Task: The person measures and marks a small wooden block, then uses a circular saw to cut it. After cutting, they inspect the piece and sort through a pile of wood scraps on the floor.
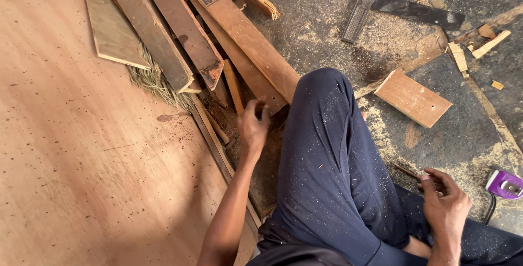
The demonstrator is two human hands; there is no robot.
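I look down from the head camera at two bare hands and a knee in dark blue trousers [327, 151] dusted with sawdust. The left hand [253, 124] is curled up, down in the gap between the big flat sheet of light brown plywood [81, 162] and the knee. Its fingers are bent in tight, but I cannot tell if they hold anything. Just above it lies a pile of long reddish-brown wooden planks [218, 31], leaning over each other.

The right hand [444, 200] rests by the leg and pinches a thin dark stick, maybe a pencil [411, 172], between its fingers.

Near it on the dark floor lies a small purple plastic tool [504, 184]. A short flat brown board [412, 98] sits well apart, and a black metal square ruler [392, 10] lies farther up. I see no boxes or bins here.
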